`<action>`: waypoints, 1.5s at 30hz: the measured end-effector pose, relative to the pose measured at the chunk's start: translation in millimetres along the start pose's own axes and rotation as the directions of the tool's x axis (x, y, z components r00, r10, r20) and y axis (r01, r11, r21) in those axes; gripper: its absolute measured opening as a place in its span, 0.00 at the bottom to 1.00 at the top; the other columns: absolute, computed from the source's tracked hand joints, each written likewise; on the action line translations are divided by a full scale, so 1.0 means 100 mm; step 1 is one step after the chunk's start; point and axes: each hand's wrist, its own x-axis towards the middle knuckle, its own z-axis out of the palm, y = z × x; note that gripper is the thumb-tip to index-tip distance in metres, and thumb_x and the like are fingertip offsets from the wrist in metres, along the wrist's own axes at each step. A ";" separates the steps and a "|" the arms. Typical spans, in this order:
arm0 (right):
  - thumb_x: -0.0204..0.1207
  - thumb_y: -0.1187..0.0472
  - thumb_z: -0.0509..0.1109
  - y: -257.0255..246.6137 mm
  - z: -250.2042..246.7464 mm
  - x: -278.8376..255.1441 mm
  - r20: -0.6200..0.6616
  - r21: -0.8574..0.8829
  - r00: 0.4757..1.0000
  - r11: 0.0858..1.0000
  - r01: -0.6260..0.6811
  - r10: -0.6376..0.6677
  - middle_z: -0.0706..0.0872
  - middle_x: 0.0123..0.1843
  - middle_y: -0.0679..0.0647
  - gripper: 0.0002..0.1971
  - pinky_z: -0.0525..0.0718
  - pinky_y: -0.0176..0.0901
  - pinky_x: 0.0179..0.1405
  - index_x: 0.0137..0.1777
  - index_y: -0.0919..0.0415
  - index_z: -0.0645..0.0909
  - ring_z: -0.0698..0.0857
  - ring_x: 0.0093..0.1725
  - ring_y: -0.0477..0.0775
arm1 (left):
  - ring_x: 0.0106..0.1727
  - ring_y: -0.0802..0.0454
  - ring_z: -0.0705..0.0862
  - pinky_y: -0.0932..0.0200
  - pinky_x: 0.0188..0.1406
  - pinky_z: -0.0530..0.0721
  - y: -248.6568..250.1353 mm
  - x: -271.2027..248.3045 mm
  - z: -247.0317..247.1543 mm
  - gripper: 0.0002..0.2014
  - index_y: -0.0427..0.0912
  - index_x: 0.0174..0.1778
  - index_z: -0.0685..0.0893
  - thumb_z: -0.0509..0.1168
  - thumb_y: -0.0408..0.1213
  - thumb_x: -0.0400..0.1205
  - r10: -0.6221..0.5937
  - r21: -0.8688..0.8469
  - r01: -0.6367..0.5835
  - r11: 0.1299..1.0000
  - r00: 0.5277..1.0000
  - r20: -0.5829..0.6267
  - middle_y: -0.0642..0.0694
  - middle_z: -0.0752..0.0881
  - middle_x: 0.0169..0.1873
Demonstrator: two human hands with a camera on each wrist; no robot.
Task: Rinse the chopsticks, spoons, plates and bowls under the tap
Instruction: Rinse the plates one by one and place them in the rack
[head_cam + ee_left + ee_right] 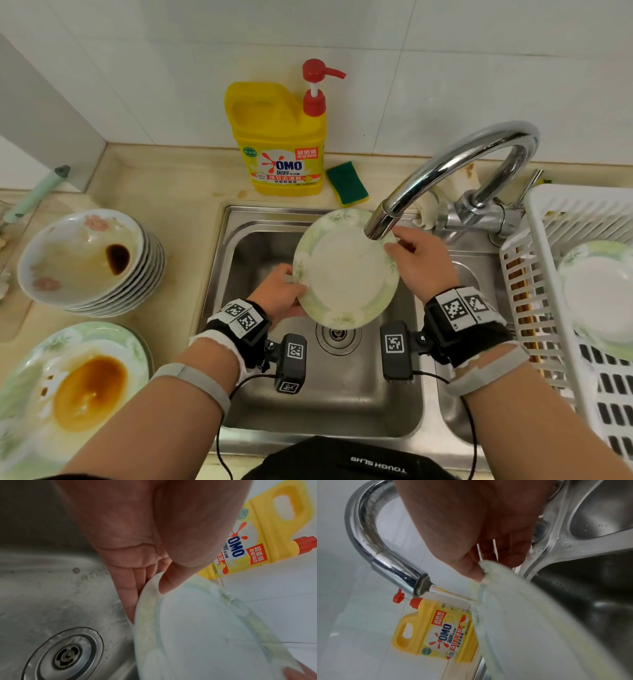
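A white plate with a pale green floral rim (346,270) is held tilted over the sink (253,240), just under the chrome tap spout (380,222). My left hand (291,291) pinches its left rim, thumb on the face (168,585) and fingers behind (130,595). My right hand (399,245) pinches the upper right rim beside the spout, thumb (474,573) on the edge. In the right wrist view a thin stream of water (453,593) runs from the tap (399,566) onto the plate (539,628).
A stack of dirty bowls (85,260) and a sauce-stained plate (75,387) sit on the counter to the left. A yellow detergent bottle (277,144) and a green sponge (346,181) stand behind the sink. A white drying basket (548,219) on the right holds a plate (599,294) and chopsticks (520,298).
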 end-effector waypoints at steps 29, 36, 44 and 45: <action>0.87 0.67 0.62 0.21 0.44 -0.09 0.284 0.533 0.850 0.664 -0.525 0.444 0.89 0.56 0.59 0.10 0.87 0.55 0.48 0.55 0.53 0.82 0.88 0.53 0.61 | 0.45 0.53 0.93 0.58 0.40 0.91 0.36 -0.21 -0.38 0.08 0.49 0.53 0.91 0.66 0.38 0.89 0.419 0.129 -0.402 0.907 0.894 -0.158 0.49 0.94 0.44; 0.84 0.65 0.64 0.10 0.13 -0.07 0.196 0.539 0.874 0.696 -0.475 0.444 0.89 0.48 0.62 0.08 0.93 0.55 0.40 0.50 0.57 0.85 0.88 0.44 0.59 | 0.47 0.48 0.91 0.59 0.35 0.91 0.18 -0.08 -0.21 0.09 0.34 0.60 0.86 0.64 0.34 0.89 0.237 0.114 -0.227 0.967 0.968 -0.079 0.40 0.90 0.49; 0.82 0.59 0.69 0.10 -0.09 -0.03 0.021 0.403 0.965 0.881 -0.247 0.261 0.94 0.47 0.50 0.17 0.89 0.64 0.60 0.42 0.35 0.92 0.91 0.52 0.61 | 0.59 0.33 0.89 0.50 0.41 0.94 0.01 -0.04 0.12 0.13 0.31 0.68 0.75 0.64 0.26 0.87 0.074 0.012 -0.075 0.997 0.997 0.028 0.29 0.87 0.59; 0.83 0.58 0.69 0.10 -0.10 -0.04 0.006 0.380 0.974 0.901 -0.211 0.226 0.94 0.49 0.49 0.19 0.88 0.66 0.63 0.42 0.30 0.91 0.91 0.55 0.62 | 0.59 0.32 0.89 0.47 0.44 0.94 0.01 -0.03 0.14 0.14 0.32 0.68 0.73 0.64 0.26 0.87 0.081 0.004 -0.081 0.997 0.996 0.028 0.29 0.87 0.60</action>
